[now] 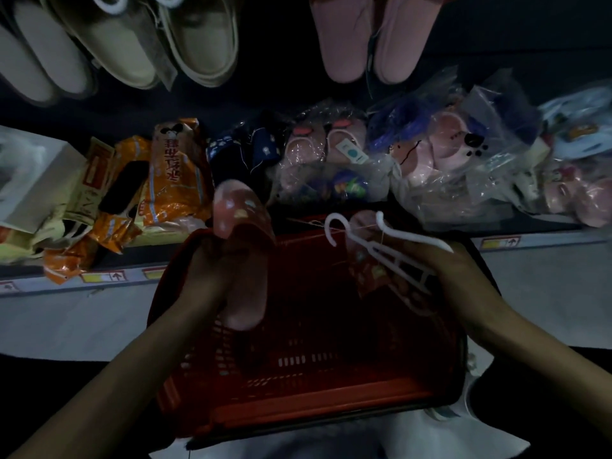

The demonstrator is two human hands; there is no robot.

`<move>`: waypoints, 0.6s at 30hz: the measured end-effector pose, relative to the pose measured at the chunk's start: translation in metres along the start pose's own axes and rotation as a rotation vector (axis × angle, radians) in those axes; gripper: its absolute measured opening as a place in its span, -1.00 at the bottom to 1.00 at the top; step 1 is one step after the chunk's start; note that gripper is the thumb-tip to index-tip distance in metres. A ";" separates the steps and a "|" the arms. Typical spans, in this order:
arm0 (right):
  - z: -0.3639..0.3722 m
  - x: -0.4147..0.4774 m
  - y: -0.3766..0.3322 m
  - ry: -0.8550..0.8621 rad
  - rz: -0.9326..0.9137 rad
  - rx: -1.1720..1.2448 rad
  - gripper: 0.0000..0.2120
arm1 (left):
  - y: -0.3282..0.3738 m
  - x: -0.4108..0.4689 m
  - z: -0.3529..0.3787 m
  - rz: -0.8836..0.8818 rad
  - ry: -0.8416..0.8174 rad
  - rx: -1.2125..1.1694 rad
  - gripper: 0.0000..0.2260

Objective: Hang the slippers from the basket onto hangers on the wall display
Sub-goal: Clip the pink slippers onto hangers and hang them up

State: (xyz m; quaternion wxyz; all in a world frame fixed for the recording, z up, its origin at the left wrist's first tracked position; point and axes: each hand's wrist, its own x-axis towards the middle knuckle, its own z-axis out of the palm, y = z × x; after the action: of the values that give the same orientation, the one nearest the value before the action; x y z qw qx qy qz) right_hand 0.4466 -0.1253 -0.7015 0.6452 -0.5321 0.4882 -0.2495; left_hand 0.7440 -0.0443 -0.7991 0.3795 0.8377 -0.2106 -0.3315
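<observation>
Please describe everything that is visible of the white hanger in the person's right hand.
The white hanger looks like thin moulded plastic. It has a curved hook at its upper left end, a narrow ladder-like frame with cross bars, and a thicker arm with a curled tip. It lies tilted, hook away from the person, above the red basket. The right hand grips its lower end together with a pink patterned slipper, which lies against it. Dim light hides finer detail.

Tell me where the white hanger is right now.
Head view, right of centre: the right hand holds the white hanger above the red basket, against a pink slipper.
</observation>
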 end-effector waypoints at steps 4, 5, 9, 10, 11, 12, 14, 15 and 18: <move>-0.002 -0.002 -0.004 0.040 -0.006 0.093 -0.68 | -0.019 -0.004 0.027 0.012 -0.183 0.252 -0.56; -0.002 -0.002 -0.004 0.032 -0.004 0.127 -0.65 | -0.023 -0.008 0.031 -0.006 -0.228 0.345 -0.56; 0.000 -0.003 -0.007 -0.034 0.030 0.178 -0.67 | -0.046 -0.010 0.037 -0.105 -0.290 0.376 -0.49; 0.000 -0.004 -0.006 -0.033 0.041 0.183 -0.66 | -0.048 -0.012 0.036 -0.077 -0.287 0.352 -0.48; 0.001 -0.005 -0.007 -0.043 0.048 0.185 -0.66 | -0.044 -0.018 0.036 -0.003 -0.281 0.328 -0.52; 0.002 -0.005 -0.007 -0.064 0.052 0.177 -0.66 | -0.038 -0.024 0.036 0.124 -0.256 0.284 -0.58; 0.005 -0.006 -0.005 -0.082 0.059 0.107 -0.64 | -0.017 -0.042 0.033 0.434 -0.170 0.134 -0.71; 0.006 -0.007 -0.004 -0.080 0.072 0.062 -0.60 | -0.006 -0.050 0.031 0.573 -0.132 0.096 -0.76; 0.009 -0.010 0.005 -0.132 0.113 0.025 -0.56 | 0.016 -0.066 0.031 0.946 -0.056 0.235 -0.81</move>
State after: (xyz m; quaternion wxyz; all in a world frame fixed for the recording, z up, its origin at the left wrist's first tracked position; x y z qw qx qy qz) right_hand 0.4491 -0.1113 -0.7025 0.6957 -0.5107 0.4708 -0.1831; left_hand 0.6746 -0.0296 -0.7761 0.3856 0.6781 -0.6143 -0.1190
